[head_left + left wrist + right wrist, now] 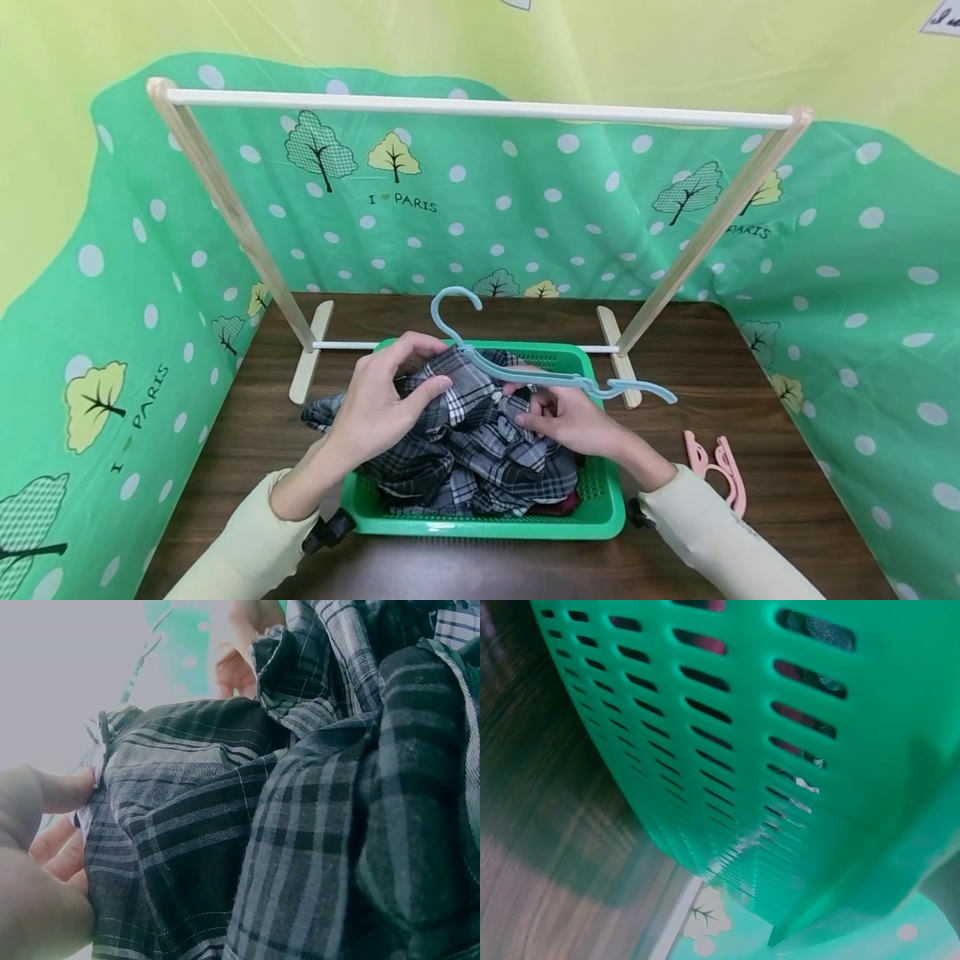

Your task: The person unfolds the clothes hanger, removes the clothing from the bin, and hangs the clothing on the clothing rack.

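Observation:
A dark plaid shirt (491,462) lies bunched in a green basket (480,527). My left hand (378,408) pinches the shirt at its upper left, where a light blue hanger (525,375) meets the cloth. The hanger's hook stands up above the fabric; its left arm is hidden by the shirt, and its right arm sticks out bare. Below that bare arm, my right hand (573,421) pinches the shirt's other side near the opening. In the left wrist view the left thumb and fingers hold the edge of the cloth (187,802). The right wrist view shows only the slotted basket wall (652,727).
A wooden rack with a white top bar (480,107) stands behind the basket on the brown table (247,467). To the right lies a pink folding hanger (738,483). Dark red cloth (558,506) shows beneath the shirt. A patterned green curtain (465,242) surrounds the table.

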`<action>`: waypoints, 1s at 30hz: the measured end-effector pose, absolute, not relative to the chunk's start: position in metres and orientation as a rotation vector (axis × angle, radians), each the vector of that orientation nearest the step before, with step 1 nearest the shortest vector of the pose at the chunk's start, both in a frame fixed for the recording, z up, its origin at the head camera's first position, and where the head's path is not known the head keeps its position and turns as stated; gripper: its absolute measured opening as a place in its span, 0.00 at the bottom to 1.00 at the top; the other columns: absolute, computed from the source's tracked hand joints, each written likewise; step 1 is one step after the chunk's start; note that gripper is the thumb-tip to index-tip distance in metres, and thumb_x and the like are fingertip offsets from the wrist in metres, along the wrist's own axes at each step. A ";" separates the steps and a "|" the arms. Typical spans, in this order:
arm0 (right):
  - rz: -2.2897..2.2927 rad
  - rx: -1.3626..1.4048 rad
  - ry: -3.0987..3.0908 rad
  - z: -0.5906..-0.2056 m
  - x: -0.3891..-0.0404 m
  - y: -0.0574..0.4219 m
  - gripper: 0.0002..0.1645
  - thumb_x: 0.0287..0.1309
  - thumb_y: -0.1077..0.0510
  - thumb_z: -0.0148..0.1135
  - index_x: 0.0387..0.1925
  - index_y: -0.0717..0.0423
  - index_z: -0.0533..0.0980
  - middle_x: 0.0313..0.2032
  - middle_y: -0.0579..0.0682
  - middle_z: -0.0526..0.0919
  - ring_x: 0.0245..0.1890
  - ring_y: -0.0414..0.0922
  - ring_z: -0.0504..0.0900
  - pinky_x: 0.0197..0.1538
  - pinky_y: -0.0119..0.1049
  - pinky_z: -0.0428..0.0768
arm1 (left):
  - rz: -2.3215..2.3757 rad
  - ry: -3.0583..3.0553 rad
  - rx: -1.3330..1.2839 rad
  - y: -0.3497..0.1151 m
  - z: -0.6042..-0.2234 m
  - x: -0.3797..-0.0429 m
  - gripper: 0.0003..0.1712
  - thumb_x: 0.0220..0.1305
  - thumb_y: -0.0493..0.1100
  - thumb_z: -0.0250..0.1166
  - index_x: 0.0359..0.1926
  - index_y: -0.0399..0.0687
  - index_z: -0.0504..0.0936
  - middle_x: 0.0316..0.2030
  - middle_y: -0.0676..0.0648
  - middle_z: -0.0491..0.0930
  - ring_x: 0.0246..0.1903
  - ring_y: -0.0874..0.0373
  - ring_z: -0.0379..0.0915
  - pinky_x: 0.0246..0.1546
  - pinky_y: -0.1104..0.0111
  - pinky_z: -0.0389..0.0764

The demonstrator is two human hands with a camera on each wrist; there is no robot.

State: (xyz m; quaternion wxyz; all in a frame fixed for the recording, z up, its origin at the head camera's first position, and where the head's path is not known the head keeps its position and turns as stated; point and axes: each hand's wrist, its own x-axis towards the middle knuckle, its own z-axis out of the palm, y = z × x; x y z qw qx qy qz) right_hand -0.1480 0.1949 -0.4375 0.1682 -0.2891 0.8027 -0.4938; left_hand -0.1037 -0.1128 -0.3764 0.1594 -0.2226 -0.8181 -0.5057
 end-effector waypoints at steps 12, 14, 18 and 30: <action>-1.437 -0.953 2.177 -0.439 -0.147 0.206 0.29 0.76 0.67 0.67 0.74 0.58 0.78 0.47 0.54 0.78 0.29 0.42 0.74 0.32 0.32 0.75 | -1.455 -2.346 -0.651 -0.118 -0.378 -0.105 0.18 0.70 0.33 0.78 0.58 0.44 0.87 0.45 0.50 0.89 0.45 0.57 0.86 0.46 0.62 0.88; -1.463 -0.921 2.174 -0.439 -0.147 0.212 0.25 0.78 0.67 0.65 0.72 0.58 0.80 0.43 0.53 0.77 0.30 0.43 0.74 0.34 0.33 0.76 | -1.453 -2.349 -0.653 -0.119 -0.379 -0.105 0.18 0.70 0.33 0.78 0.58 0.44 0.87 0.45 0.50 0.89 0.45 0.56 0.86 0.46 0.61 0.88; -1.568 -0.971 2.190 -0.439 -0.147 0.230 0.17 0.77 0.71 0.63 0.62 0.62 0.84 0.44 0.51 0.78 0.29 0.46 0.76 0.33 0.37 0.80 | -1.438 -2.351 -0.653 -0.122 -0.381 -0.106 0.18 0.70 0.33 0.78 0.58 0.44 0.87 0.45 0.50 0.89 0.45 0.55 0.86 0.47 0.59 0.88; -1.689 -1.076 2.141 -0.438 -0.147 0.263 0.17 0.78 0.77 0.55 0.50 0.58 0.84 0.65 0.43 0.86 0.28 0.47 0.83 0.31 0.43 0.87 | -1.421 -2.364 -0.649 -0.131 -0.381 -0.108 0.18 0.71 0.33 0.77 0.59 0.44 0.86 0.46 0.50 0.91 0.46 0.55 0.88 0.48 0.57 0.89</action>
